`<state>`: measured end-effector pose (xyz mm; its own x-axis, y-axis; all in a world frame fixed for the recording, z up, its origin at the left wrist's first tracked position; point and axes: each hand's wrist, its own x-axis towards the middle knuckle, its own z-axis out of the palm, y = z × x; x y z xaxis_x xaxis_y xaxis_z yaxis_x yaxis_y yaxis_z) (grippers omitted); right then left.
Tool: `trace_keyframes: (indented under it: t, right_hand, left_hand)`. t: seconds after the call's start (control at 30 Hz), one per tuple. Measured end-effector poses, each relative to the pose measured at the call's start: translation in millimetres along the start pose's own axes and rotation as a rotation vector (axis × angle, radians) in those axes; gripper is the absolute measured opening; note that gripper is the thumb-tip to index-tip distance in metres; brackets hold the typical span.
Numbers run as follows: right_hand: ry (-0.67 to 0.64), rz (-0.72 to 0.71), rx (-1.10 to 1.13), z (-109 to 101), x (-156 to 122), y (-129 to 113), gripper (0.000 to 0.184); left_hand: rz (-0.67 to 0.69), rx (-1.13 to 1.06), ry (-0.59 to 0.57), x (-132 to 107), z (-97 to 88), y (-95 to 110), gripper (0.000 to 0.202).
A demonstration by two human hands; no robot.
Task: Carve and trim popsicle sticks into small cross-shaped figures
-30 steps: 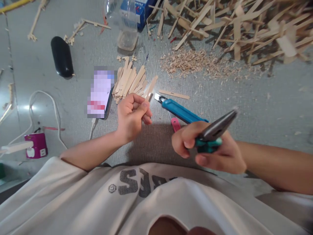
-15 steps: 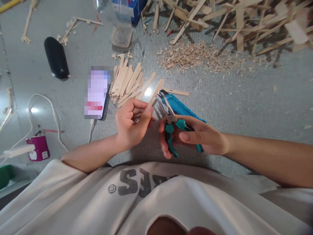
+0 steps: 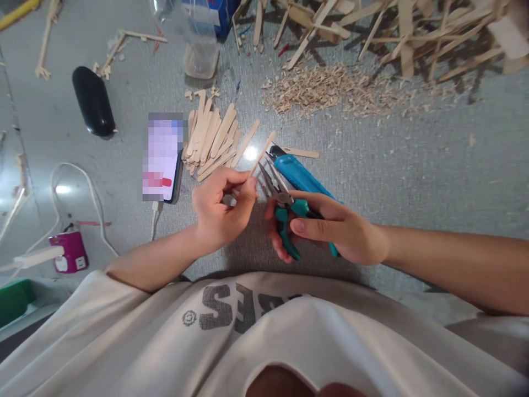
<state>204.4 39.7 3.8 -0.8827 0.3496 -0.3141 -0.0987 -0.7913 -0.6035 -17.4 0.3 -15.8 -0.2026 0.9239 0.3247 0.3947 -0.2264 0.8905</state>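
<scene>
Between the thumb and fingers of my left hand (image 3: 227,207) is a wooden popsicle stick (image 3: 263,151), pointing up and to the right. My right hand (image 3: 326,223) is wrapped round a pair of long-nose pliers (image 3: 283,199) with teal and black handles. The pliers' jaws are slightly apart, close to the stick but not visibly on it. Behind the pliers lies a blue utility knife (image 3: 301,173), partly covered by my right hand. A loose stick (image 3: 303,153) rests by the knife's tip. Beyond my left hand is a pile of popsicle sticks (image 3: 212,132).
A phone (image 3: 165,160) on a white cable lies left of the stick pile, near a black case (image 3: 94,102). Wood chips (image 3: 322,88) are heaped at the back, below a large tangle of sticks (image 3: 407,38). A purple plug adapter (image 3: 70,252) sits at the left.
The stick in my left hand has turned so its narrow edge shows more. The pliers have shifted slightly left, and their jaws have swung further left. The view has moved a little.
</scene>
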Motion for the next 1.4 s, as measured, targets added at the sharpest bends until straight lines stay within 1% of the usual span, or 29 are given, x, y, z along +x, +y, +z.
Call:
trace_keyframes:
  t: [0.1,0.23,0.33,0.53,0.63,0.83,1.0,1.1,1.2,1.3,1.4]
  right_hand:
    - [0.017,-0.018,-0.020,2.1,0.7,0.5,0.044]
    - [0.039,-0.019,-0.070,4.1,1.5,0.1,0.046]
    - [0.060,-0.008,-0.075,4.7,1.0,0.3,0.044]
    - [0.075,-0.005,-0.063,4.6,-0.1,2.2,0.033]
    - [0.089,-0.005,-0.073,6.3,1.1,1.3,0.031]
    - [0.130,0.012,-0.090,11.0,2.6,-3.5,0.037]
    - [0.156,0.011,-0.090,11.2,2.2,-7.7,0.044]
    - [0.122,0.012,-0.090,9.0,1.7,-9.9,0.041]
    - [0.081,0.038,-0.061,5.3,0.6,-11.0,0.034]
    - [0.012,0.105,0.031,0.2,-0.3,-11.6,0.027]
    - [-0.114,0.195,0.180,-5.5,-0.4,-13.3,0.023]
  left_hand:
    - [0.030,0.063,-0.022,-0.1,0.0,-1.0,0.025]
    - [0.036,0.046,-0.048,0.8,-0.4,-0.2,0.022]
    - [0.072,0.073,-0.051,2.4,-1.3,-0.1,0.019]
    - [0.086,0.115,-0.040,2.5,-2.1,-0.9,0.021]
    - [0.095,0.113,-0.038,1.9,-2.2,-2.5,0.018]
    - [0.112,0.127,-0.027,4.1,-3.0,-2.9,0.020]
    - [0.081,0.034,-0.049,7.3,-2.8,-4.4,0.013]
    - [0.114,-0.010,-0.012,9.7,-1.0,-11.3,0.010]
    - [0.114,-0.051,0.048,13.2,0.7,-17.9,0.015]
    - [0.028,-0.104,0.117,17.4,1.1,-18.9,0.024]
    - [-0.081,-0.170,0.141,21.3,1.0,-14.7,0.032]
